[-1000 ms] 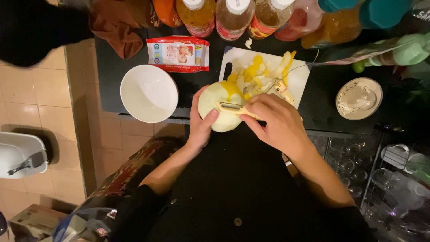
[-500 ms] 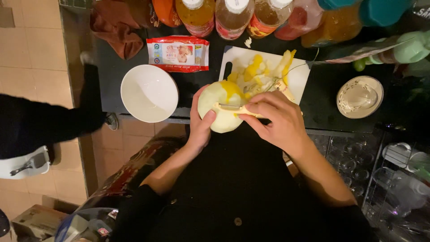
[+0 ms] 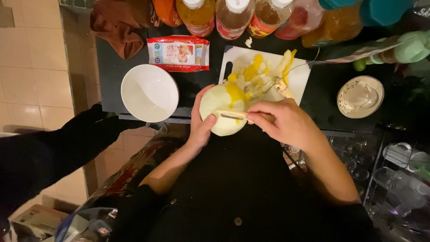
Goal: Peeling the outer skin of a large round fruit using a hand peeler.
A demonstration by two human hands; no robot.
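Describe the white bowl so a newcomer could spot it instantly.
Start at the dark counter along the top of the head view. On its left part, below the red-and-white packet and left of the white cutting board, sits the white bowl. It is the only round, open, empty vessel there.

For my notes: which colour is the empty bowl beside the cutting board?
White, inside and on the rim; the bowl shows clearly in the head view.

My left hand (image 3: pixel 200 125) cups the melon (image 3: pixel 224 111) at the table's (image 3: pixel 107 67) near edge; my right hand (image 3: pixel 282 122) lays the peeler (image 3: pixel 230 115) across it. Behind lies the cutting board (image 3: pixel 300 76) with peelings (image 3: pixel 260 71) on it. The bowl (image 3: pixel 149 93) sits left, the packet (image 3: pixel 178 54) behind it, bottles (image 3: pixel 233 18) along the back.
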